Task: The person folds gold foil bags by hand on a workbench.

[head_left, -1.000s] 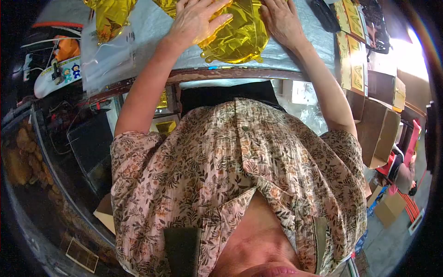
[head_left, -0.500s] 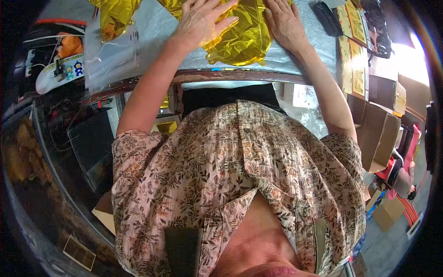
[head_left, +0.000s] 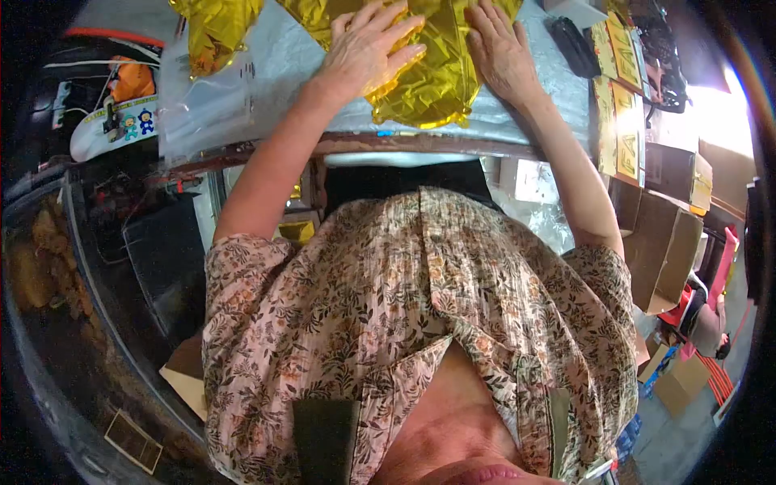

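Note:
A shiny gold foil balloon [head_left: 440,81], flat and wrinkled with small tabs along its seam, lies on the table at the top of the view. My left hand [head_left: 368,52] rests palm down on its left part, fingers spread and thumb apart. On its right edge, my right hand [head_left: 503,61] lies flat with fingers stretched out. Another gold foil piece [head_left: 217,36] is to the left of my left hand. The upper part of the balloon runs out of the frame.
Clear plastic bags [head_left: 206,101] lie on the table's left side. A black case [head_left: 573,46] and yellow-printed boxes [head_left: 622,125] line the right side. Open cardboard boxes [head_left: 659,250] stand on the right; farther off is another person [head_left: 705,319]. The table's front edge [head_left: 388,144] is close to my body.
The whole view has shifted slightly, so the table and hands appear a little lower. Both hands stay flat on the gold foil balloon.

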`<state>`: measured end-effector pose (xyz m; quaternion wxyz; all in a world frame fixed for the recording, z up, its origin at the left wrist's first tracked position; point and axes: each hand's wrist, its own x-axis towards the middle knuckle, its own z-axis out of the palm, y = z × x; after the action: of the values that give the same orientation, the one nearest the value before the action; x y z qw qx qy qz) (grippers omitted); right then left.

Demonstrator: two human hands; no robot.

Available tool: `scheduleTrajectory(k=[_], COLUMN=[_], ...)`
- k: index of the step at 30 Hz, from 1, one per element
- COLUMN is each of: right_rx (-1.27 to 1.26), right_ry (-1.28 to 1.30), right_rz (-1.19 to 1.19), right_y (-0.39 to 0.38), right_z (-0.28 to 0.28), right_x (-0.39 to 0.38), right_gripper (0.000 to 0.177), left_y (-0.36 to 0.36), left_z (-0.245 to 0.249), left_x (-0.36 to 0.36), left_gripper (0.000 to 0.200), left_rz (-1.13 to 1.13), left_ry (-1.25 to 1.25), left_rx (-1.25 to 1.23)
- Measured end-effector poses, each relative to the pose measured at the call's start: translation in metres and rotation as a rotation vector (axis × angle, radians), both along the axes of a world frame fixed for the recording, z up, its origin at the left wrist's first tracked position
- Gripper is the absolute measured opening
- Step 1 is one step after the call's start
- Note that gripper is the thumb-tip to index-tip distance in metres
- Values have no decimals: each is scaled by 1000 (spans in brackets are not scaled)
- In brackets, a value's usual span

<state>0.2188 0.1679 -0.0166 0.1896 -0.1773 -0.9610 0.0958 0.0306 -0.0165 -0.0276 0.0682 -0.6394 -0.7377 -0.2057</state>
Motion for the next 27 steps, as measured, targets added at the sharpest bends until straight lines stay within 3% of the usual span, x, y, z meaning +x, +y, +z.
scheduleTrajectory(k=[3,10,27], right_rx=[80,140,57], right_ry=[113,-11,-50], right_rz=[49,102,77], right_y=[10,0,-2], right_z=[-19,-5,-9], right_x=[-1,2,1], right_gripper=[49,44,53], left_y=[1,0,-2], left_z=[-4,-2,4], left_x=[1,1,5], left_gripper=[54,56,53], left_rz=[33,53,53], left_ry=[32,16,-7], left_rx=[16,-22,-26])
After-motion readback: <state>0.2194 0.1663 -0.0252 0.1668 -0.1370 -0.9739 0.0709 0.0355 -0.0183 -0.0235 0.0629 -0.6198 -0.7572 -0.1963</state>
